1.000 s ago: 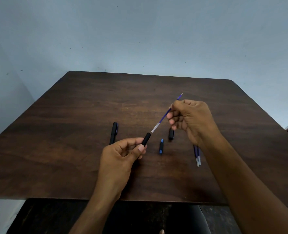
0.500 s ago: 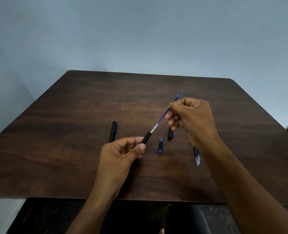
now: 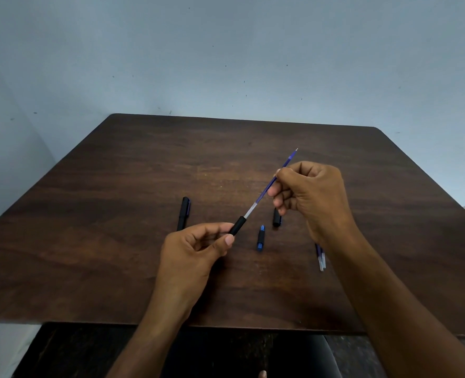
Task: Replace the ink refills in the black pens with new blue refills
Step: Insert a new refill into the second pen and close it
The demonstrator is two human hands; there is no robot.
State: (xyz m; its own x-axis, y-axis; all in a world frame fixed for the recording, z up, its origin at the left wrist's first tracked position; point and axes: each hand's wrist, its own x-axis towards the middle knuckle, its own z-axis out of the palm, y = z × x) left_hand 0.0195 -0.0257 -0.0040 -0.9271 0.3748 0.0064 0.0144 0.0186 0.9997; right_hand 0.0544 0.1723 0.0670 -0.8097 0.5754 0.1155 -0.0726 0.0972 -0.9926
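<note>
A black pen barrel is held tilted above the surface, and a thin blue refill with a clear lower stretch sticks out of its open end, slanting up and to the right to a fine tip. A second black pen, capped, lies to the left, while a black cap and a short black-and-blue piece lie apart at centre. Two more blue refills lie side by side at right, partly hidden.

Lighting: dim, soft, even; faint shadows on tabletop. Wide-angle bowing at frame edges. Slightly soft focus.
</note>
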